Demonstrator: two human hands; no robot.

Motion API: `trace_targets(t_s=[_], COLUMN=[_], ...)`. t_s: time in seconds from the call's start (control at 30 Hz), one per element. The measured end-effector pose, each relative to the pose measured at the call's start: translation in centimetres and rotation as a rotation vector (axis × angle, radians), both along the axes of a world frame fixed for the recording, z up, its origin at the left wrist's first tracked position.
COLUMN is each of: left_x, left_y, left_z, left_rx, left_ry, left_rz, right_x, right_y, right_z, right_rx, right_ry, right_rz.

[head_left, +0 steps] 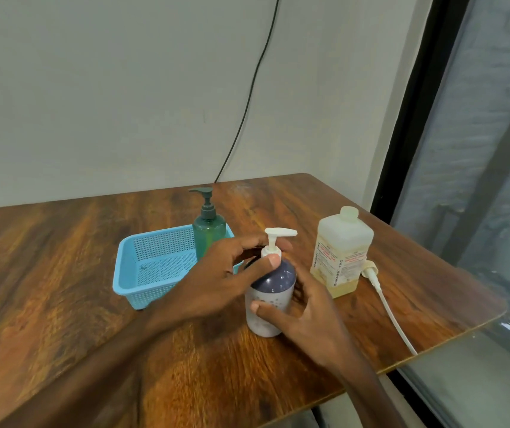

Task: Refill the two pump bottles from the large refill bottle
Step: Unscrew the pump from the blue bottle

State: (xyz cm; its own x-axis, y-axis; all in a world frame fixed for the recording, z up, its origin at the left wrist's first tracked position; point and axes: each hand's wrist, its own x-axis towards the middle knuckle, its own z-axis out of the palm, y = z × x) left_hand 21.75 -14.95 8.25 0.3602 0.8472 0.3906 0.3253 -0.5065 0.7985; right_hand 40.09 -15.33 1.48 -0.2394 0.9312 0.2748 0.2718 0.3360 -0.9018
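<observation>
Early stage, by my reading. The left hand (226, 273) is pinching the collar (271, 251) of the white pump bottle (270, 299) with thumb and fingers, so that grip is clamped on the collar. The right hand (307, 307) is wrapping the bottle's body from the right, its grip clamped on the bottle. The bottle is standing upright on the desk (62, 288) between the two hands, and its pump head is sitting on, not yet off. This is probably unscrewing for a first fill, though screwing it back on is equally possible. The level inside is not showing.

Beyond the grip and slightly left, the green pump bottle (209, 233) is standing in the far right corner of the blue basket (130, 273), with its pump on. It is looking untouched, and its fill is unclear.

Right of the grip, the refill bottle (341, 251) is standing upright. I cannot tell whether its top is capped or open. A yellowish band is showing near its base. A loose pump (371, 273) with a long tube is lying on the desk just beside it.

Left to do, as I judge it: open, pour and close both bottles.

Writing: the refill label is reading vertically, something like "BIOCHEK CHG". The smaller print is too blurred to read. No writing is showing on either pump bottle.
</observation>
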Motion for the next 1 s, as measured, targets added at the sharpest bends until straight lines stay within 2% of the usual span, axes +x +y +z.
trace_targets(t_s=[0.17,0.43,0.53,0.67,0.83,0.93,1.0], left_x=[-0.4,0.3,1.1,2.2,3.1,3.7,4.3], left_y=[0.0,-0.3,-0.4,-0.3,1.4,2.1,2.5], left_z=[0.6,-0.2,-0.6,-0.5,-0.5,-1.3,-1.5], left_rx=[-0.033,0.154,0.102,0.127,0.124,0.048,-0.095], left_ry=[-0.025,0.1,0.006,-0.085,-0.041,0.026,-0.022], left_rz=[-0.033,0.196,0.258,0.364,0.536,0.583,0.48], right_x=[0.0,-0.3,-0.2,-0.3,-0.3,-0.2,-0.2], right_y=[0.0,-0.7,-0.9,-0.9,-0.6,-0.5,-0.4], right_z=[-0.7,-0.2,0.0,0.0,-0.1,0.0,-0.1], right_rx=[-0.006,-0.012,-0.007,0.0,0.001,0.005,0.011], right_ry=[-0.024,0.009,-0.019,-0.028,-0.015,-0.011,-0.009], right_rz=[-0.02,-0.018,-0.03,-0.04,-0.029,-0.021,-0.02])
